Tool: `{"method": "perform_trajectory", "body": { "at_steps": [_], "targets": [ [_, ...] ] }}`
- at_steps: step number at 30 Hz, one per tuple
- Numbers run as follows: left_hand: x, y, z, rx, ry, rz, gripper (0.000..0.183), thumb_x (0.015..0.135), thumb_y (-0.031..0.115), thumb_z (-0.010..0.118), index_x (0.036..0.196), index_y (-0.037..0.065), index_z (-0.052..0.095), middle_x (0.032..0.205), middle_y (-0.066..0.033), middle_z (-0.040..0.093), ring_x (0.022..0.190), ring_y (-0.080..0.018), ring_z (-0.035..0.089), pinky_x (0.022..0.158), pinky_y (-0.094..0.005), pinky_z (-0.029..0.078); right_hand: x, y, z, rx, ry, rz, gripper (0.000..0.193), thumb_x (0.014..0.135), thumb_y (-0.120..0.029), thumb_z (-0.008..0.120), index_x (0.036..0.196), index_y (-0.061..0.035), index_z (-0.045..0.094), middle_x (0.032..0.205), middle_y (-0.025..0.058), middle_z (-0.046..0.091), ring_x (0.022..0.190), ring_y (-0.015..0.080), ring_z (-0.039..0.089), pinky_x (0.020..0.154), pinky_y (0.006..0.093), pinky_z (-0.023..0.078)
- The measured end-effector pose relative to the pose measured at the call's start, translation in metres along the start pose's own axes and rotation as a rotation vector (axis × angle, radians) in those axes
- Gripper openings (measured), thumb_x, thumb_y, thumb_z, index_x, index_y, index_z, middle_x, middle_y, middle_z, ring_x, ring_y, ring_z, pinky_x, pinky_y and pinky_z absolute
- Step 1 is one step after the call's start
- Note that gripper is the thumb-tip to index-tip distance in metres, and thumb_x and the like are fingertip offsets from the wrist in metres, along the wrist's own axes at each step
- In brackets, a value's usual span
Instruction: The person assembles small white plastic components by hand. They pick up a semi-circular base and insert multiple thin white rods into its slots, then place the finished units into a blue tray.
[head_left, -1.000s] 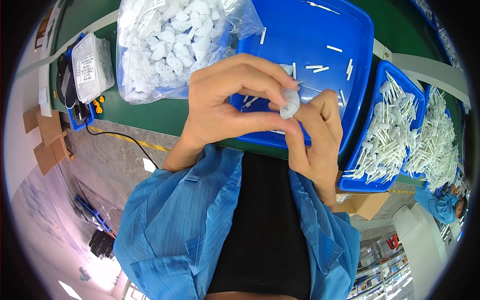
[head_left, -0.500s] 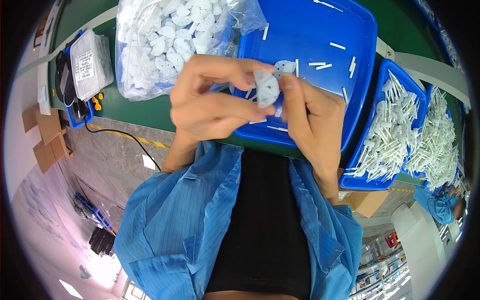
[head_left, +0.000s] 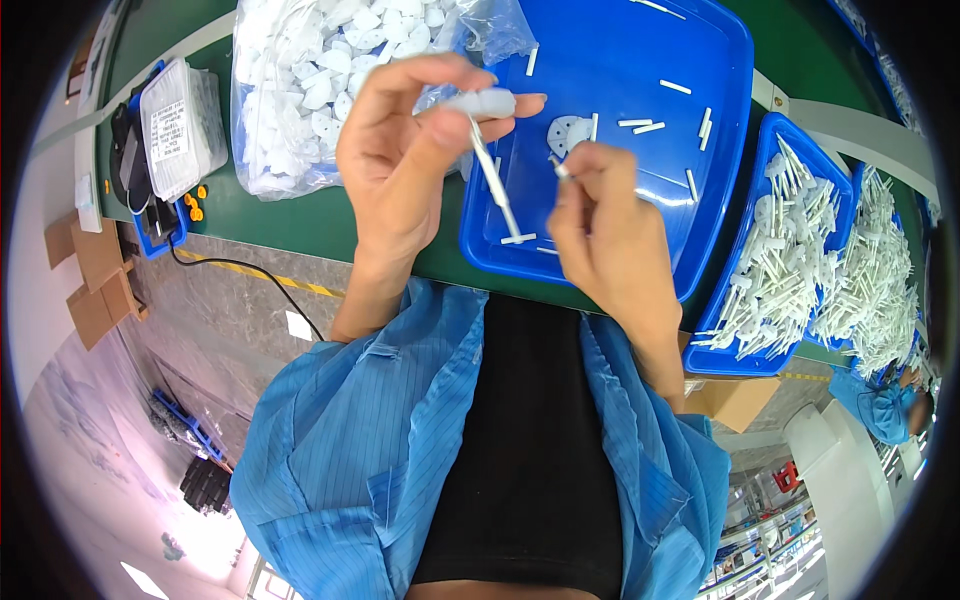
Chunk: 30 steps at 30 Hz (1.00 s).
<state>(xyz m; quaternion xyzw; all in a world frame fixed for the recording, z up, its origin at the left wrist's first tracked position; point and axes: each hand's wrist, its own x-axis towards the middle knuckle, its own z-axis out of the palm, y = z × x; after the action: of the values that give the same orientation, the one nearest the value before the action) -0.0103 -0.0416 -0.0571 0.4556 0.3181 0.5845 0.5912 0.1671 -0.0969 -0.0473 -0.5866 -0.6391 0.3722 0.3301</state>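
Above the left edge of the blue tray (head_left: 735,200), my left hand (head_left: 400,160) grips a white plastic disc (head_left: 485,103) between thumb and fingers, seen nearly edge-on. From that disc a thin white rod (head_left: 492,180) slants down over the tray. My right hand (head_left: 620,225) is over the tray's middle, thumb and fingertips pinched on a small white stick (head_left: 560,168), of which only the tip shows. Just beyond those fingertips a white half-round piece with small holes (head_left: 568,133) lies in the tray. Several loose white rods (head_left: 675,87) are scattered about it.
A clear bag of white half-round pieces (head_left: 320,90) stands left of the tray. Blue bins of white rod assemblies (head_left: 780,260) line the right. A lidded clear box (head_left: 180,130) and small orange parts (head_left: 195,210) sit at far left. Another person (head_left: 885,405) is at far right.
My hands have come apart. The left has turned, tilting the disc edge-on and bringing its rod into view. The right has drawn down slightly and now pinches a small white stick.
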Motion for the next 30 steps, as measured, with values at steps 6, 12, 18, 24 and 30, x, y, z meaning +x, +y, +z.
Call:
{"method": "perform_trajectory", "body": {
  "at_steps": [6, 12, 18, 24, 30],
  "targets": [
    [-0.003, -0.018, 0.01, -0.147, -0.025, -0.022, 0.016, 0.095, 0.007, 0.064, 0.106, -0.004, 0.063, 0.1, -0.0168, 0.068, 0.094, -0.0258, 0.071, 0.083, -0.0358, 0.06, -0.005, -0.027, -0.005, 0.165, 0.059, -0.031, 0.008, 0.097, -0.005, 0.056, 0.104, -0.0014, 0.055, 0.082, 0.0155, 0.067, 0.066, 0.0304, 0.07, 0.055, 0.0354, 0.053],
    [-0.004, -0.021, 0.012, -0.105, -0.065, -0.053, 0.016, 0.09, -0.002, 0.065, 0.105, -0.006, 0.063, 0.105, -0.0181, 0.067, 0.096, -0.0235, 0.069, 0.086, -0.0337, 0.058, -0.005, -0.026, -0.001, 0.122, 0.155, 0.006, 0.004, 0.095, -0.004, 0.058, 0.097, -0.0005, 0.057, 0.073, 0.0119, 0.067, 0.058, 0.0236, 0.068, 0.052, 0.0326, 0.051],
    [-0.003, -0.02, 0.014, -0.023, -0.197, 0.031, 0.015, 0.091, -0.007, 0.062, 0.106, -0.008, 0.06, 0.107, -0.0167, 0.062, 0.099, -0.0235, 0.069, 0.089, -0.0335, 0.057, -0.007, -0.032, -0.017, 0.171, 0.041, 0.173, 0.004, 0.093, -0.004, 0.06, 0.092, 0.0, 0.059, 0.067, 0.0116, 0.064, 0.05, 0.0218, 0.064, 0.048, 0.0331, 0.048],
    [-0.002, -0.017, 0.019, -0.059, -0.123, -0.058, 0.014, 0.093, -0.004, 0.059, 0.108, -0.008, 0.059, 0.108, -0.0156, 0.061, 0.099, -0.0244, 0.069, 0.088, -0.0341, 0.057, -0.006, -0.019, -0.013, 0.16, 0.082, -0.089, 0.007, 0.095, -0.006, 0.059, 0.099, -0.0001, 0.062, 0.076, 0.0102, 0.065, 0.06, 0.0178, 0.061, 0.055, 0.0294, 0.046],
    [-0.004, -0.016, 0.014, 0.027, -0.126, -0.205, 0.022, 0.099, 0.019, 0.056, 0.106, -0.002, 0.06, 0.102, -0.0115, 0.06, 0.092, -0.0328, 0.071, 0.084, -0.0447, 0.06, -0.001, -0.012, -0.013, 0.156, 0.072, -0.15, 0.01, 0.092, -0.009, 0.064, 0.1, -0.0033, 0.061, 0.083, 0.0139, 0.066, 0.071, 0.033, 0.066, 0.06, 0.0382, 0.052]
  ]
}}
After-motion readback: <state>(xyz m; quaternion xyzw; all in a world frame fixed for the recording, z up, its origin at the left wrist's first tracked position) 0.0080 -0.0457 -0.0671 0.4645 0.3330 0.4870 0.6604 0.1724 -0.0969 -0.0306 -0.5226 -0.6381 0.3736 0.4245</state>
